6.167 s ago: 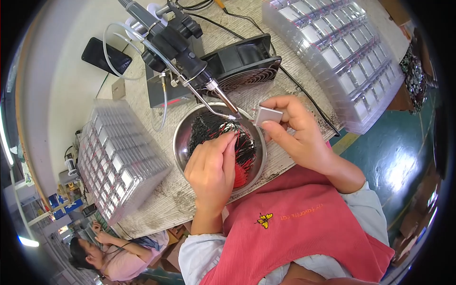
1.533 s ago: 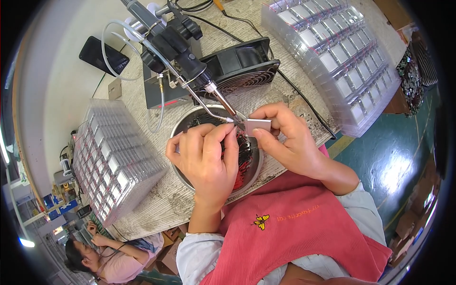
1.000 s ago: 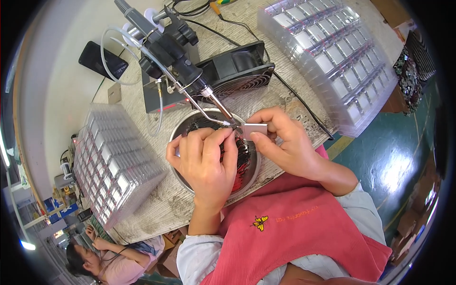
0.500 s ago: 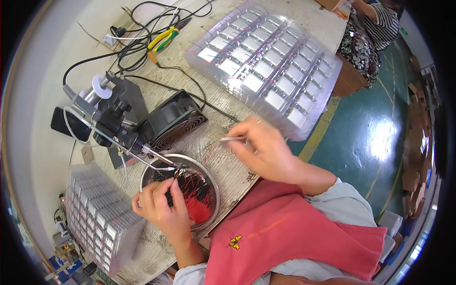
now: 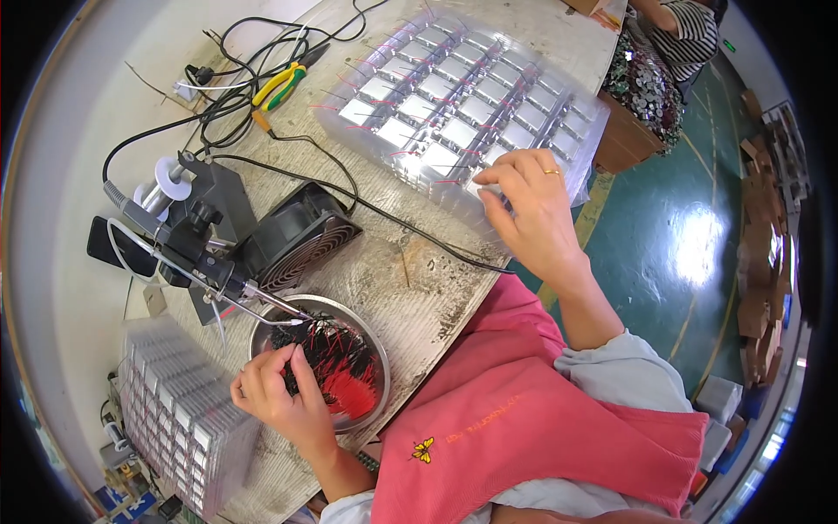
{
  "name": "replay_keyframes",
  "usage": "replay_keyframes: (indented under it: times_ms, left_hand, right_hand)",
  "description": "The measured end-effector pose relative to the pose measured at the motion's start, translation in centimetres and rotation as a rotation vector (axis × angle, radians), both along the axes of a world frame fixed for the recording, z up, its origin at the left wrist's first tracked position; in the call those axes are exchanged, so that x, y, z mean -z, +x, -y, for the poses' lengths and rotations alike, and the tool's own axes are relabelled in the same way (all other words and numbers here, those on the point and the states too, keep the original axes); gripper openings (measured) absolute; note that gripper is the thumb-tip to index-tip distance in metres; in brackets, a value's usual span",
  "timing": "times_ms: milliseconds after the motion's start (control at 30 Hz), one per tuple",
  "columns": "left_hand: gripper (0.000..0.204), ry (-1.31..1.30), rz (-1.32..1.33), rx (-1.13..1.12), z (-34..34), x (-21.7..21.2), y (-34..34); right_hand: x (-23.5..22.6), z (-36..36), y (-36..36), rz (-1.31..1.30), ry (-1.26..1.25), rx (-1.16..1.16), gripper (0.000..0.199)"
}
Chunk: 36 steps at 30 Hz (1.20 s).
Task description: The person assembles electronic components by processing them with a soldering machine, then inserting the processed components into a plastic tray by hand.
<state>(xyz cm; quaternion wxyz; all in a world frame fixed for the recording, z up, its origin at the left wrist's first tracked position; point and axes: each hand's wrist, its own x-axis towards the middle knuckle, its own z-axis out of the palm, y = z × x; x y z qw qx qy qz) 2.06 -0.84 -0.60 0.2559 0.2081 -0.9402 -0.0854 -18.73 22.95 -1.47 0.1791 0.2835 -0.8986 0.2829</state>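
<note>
My left hand is at the near left rim of a round metal bowl, its thumb and fingers bent into a pinch. What they hold, if anything, is too small to make out. In the bowl lies a heap of short red and black wires. A soldering iron on a stand points its tip over the bowl, beside a thin metal tube. Over the near right corner of stacked clear plastic trays is my right hand, fingers curled and thumb close to them. Square silver parts with red wires fill the trays; the fingers hide any part they grip.
A black fan stands behind the bowl. Yellow-green pliers lie among black cables. More stacked trays stand at the left. At the far right, a person in a striped top sits beside a box of shiny parts.
My right hand has moved from above the bench to the tray corner; the small silver part it held no longer shows. My left hand has drawn slightly back from the soldering tip. The view has shifted slightly.
</note>
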Motion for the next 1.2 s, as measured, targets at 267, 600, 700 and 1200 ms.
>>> replay_keyframes:
  times_ms: [267, 600, 700, 1200]
  left_hand:
    - [0.008, 0.038, 0.003, 0.005, 0.6, -0.3, 0.4]
    - [0.01, 0.035, -0.036, -0.013, 0.8, -0.4, 0.4]
    - [0.01, 0.048, -0.05, -0.007, 1.0, -0.3, 0.3]
    - [0.016, 0.136, 0.176, 0.179, 0.1, 1.4, 0.0]
  right_hand:
    - [-1.3, -3.3, -0.5, 0.007, 0.05, -0.11, 0.013]
    - [-3.1, -4.4, 0.2, 0.064, 0.346, -0.069, 0.03]
    - [-3.2, -4.0, -0.1, 0.012, 0.399, -0.104, 0.028]
    - [-2.9, -1.4, 2.2, 0.296, -0.163, -0.172, 0.016]
